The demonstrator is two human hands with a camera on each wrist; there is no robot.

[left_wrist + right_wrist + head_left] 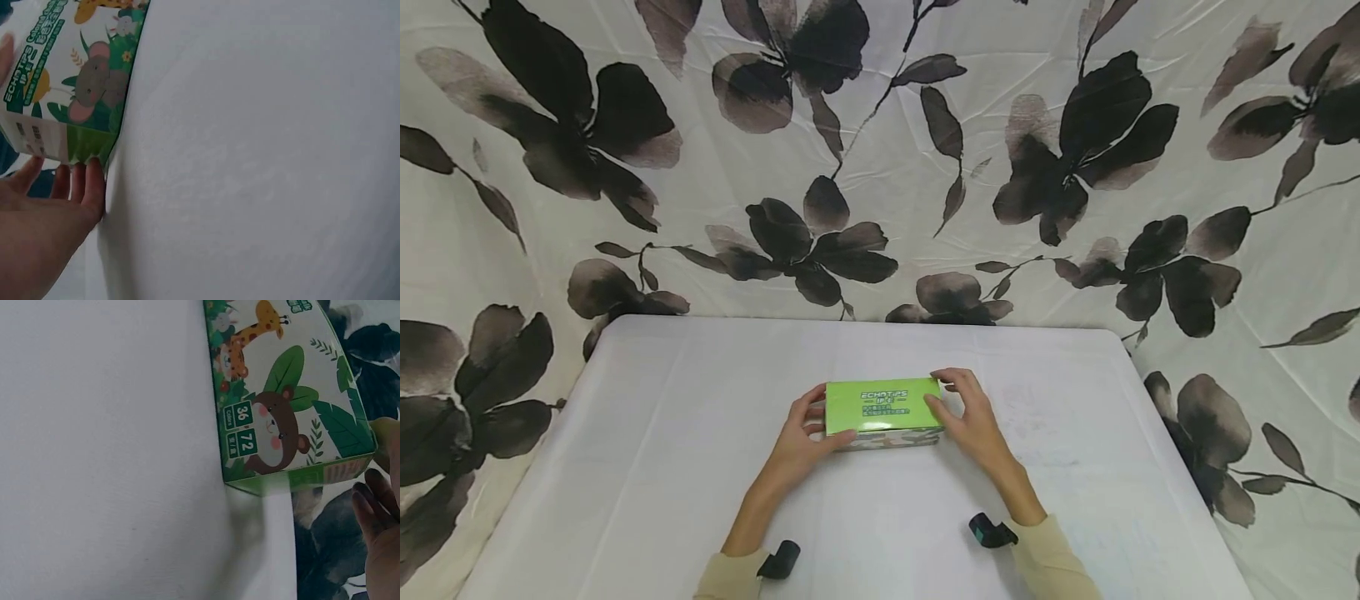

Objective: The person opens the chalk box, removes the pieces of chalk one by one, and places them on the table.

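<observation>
A cardboard box (883, 408) with a bright green, lettered top is at the middle of the white table. Its front, printed with an elephant, a giraffe and a bear, shows in both wrist views. My left hand (801, 435) holds the box's left end, thumb along the front top edge and fingers against the end face. At the right end my right hand (973, 417) holds it, with the thumb at the top near the edge and a finger at the far corner. In the right wrist view, some fingers (373, 509) stand apart from the end face.
The white-covered table (685, 400) reaches back to a hanging cloth (940, 233) with dark flowers. Black wrist cameras sit at both cuffs, the left one (779, 560) and the right one (991, 531).
</observation>
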